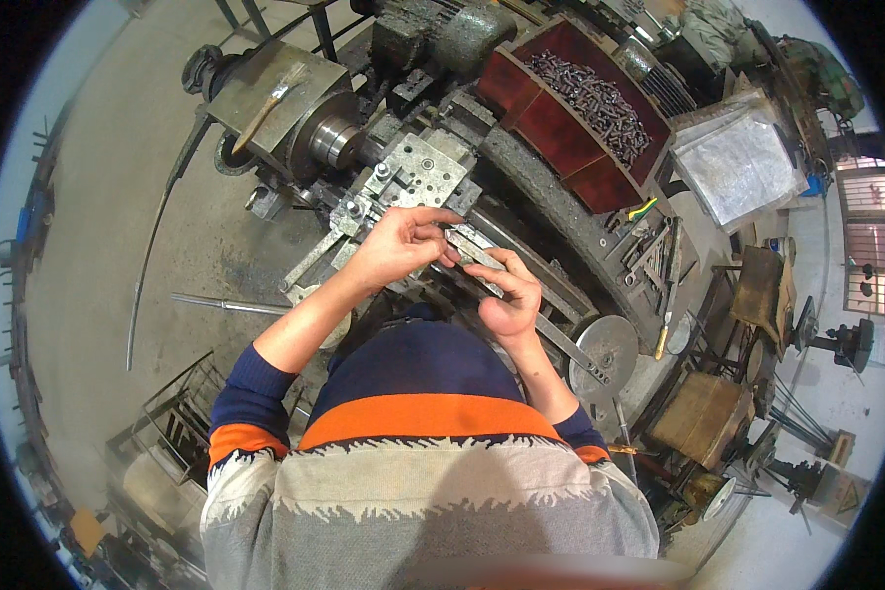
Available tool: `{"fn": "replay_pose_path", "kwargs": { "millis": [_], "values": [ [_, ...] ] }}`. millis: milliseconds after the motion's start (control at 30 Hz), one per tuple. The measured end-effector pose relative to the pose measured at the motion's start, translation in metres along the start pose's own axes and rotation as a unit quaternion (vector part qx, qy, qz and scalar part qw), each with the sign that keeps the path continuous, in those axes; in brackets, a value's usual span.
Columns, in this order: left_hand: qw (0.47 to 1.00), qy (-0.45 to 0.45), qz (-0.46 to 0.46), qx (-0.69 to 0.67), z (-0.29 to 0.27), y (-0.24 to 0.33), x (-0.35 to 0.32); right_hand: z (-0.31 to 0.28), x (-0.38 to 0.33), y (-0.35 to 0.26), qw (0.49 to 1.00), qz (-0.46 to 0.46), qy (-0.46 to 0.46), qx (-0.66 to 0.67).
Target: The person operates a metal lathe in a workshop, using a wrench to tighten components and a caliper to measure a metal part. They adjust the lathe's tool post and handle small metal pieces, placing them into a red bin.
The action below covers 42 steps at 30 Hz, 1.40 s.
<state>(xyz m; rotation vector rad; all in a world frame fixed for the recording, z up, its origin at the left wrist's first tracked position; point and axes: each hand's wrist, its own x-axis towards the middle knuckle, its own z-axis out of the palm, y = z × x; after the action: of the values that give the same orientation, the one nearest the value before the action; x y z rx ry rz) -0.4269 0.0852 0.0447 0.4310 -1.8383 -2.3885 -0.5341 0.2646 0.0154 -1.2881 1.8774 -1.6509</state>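
Both of my hands meet over the bed of a greasy metal lathe. My left hand [403, 248] is beside the drilled steel tool block [425, 169], its fingers curled in and its thumb side toward a long flat metal bar [559, 339]. Whatever it pinches is too small to make out. My right hand [509, 297] is at the upper end of that bar, fingers bent and closed over it; any small part in them is hidden. To the upper left of the hands sits the shiny round chuck [334, 142] of the lathe.
Behind the lathe bed, a red bin [541, 118] holds many small metal pieces [600, 103]. Wrenches [649, 258] and a yellow-handled tool [663, 339] lie at right. A round metal disc [615, 346] sits by the bar's lower end. A brush [265, 110] rests on the headstock [300, 84].
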Motion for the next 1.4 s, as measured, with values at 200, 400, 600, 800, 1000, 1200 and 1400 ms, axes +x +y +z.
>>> {"fn": "replay_pose_path", "kwargs": {
  "millis": [200,400,600,800,1000,1200,1400],
  "values": [
    [1.000,-0.005,0.000,-0.016,-0.0002,-0.0008,0.0003,-0.0015,0.0002,-0.0004,1.000,-0.014,-0.001,-0.015],
    [1.000,-0.008,0.000,-0.008,-0.0016,-0.0004,-0.0001,0.0001,0.0010,-0.0011,1.000,-0.010,0.002,-0.023],
    [1.000,-0.009,0.004,-0.013,-0.0027,-0.0011,-0.0006,0.0013,0.0015,-0.0015,1.000,-0.014,0.005,-0.018],
    [1.000,-0.003,-0.001,-0.016,-0.0051,-0.0082,-0.0001,0.0022,0.0012,-0.0012,0.999,-0.012,-0.002,-0.035],
    [1.000,-0.003,0.002,-0.012,-0.0046,-0.0062,-0.0018,0.0029,0.0003,-0.0004,1.000,-0.014,-0.001,-0.021],
    [1.000,0.000,0.002,-0.013,-0.0037,-0.0054,-0.0026,0.0028,-0.0009,0.0017,1.000,-0.018,-0.004,-0.018],
    [1.000,0.004,0.006,-0.020,-0.0022,-0.0078,-0.0020,0.0035,-0.0012,-0.0003,1.000,-0.014,0.002,-0.027]
  ]
}}
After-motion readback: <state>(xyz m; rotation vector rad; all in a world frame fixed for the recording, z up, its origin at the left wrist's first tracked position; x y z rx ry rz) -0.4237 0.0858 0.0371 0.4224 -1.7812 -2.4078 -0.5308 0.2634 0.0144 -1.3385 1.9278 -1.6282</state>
